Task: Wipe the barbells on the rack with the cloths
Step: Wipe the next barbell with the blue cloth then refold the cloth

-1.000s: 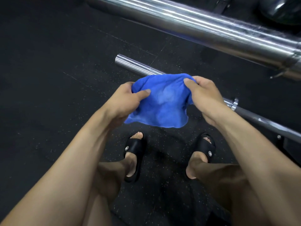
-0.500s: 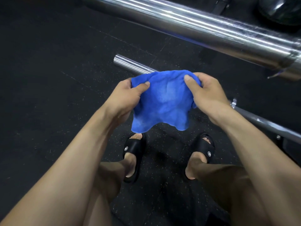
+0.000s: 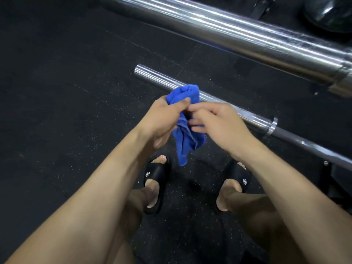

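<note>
Nearest the camera, two bare forearms reach forward over two feet in black slide sandals, the left slide [image 3: 155,175] and the right slide [image 3: 239,178]. Each strap carries a small round white logo; whatever it says is too small to read.

Above the feet, the left hand [image 3: 162,119] grips the blue cloth [image 3: 187,128], thumb pressed against the upper bunch and fingers curled round the fabric, so that the cloth is gathered into a narrow hanging roll whose lower end dangles toward the left foot. The right hand [image 3: 219,122] meets it from the other side, its fingertips [image 3: 194,123] pinching the middle of the cloth, fingers loosely bent and close together. Half a second ago the cloth was stretched wide between both hands, each holding an upper corner well apart; now the hands have come together and the cloth is bunched.

Just behind the cloth, a chrome barbell sleeve [image 3: 163,78] runs diagonally to a collar [image 3: 272,126] and on into a darker shaft at the right. The cloth's top overlaps it in the view; contact cannot be judged. Farther off, a second, thicker-looking chrome barbell [image 3: 228,29] crosses the top of the view. All of this sits above a black speckled rubber floor [image 3: 57,92]. No writing is readable on either bar.
</note>
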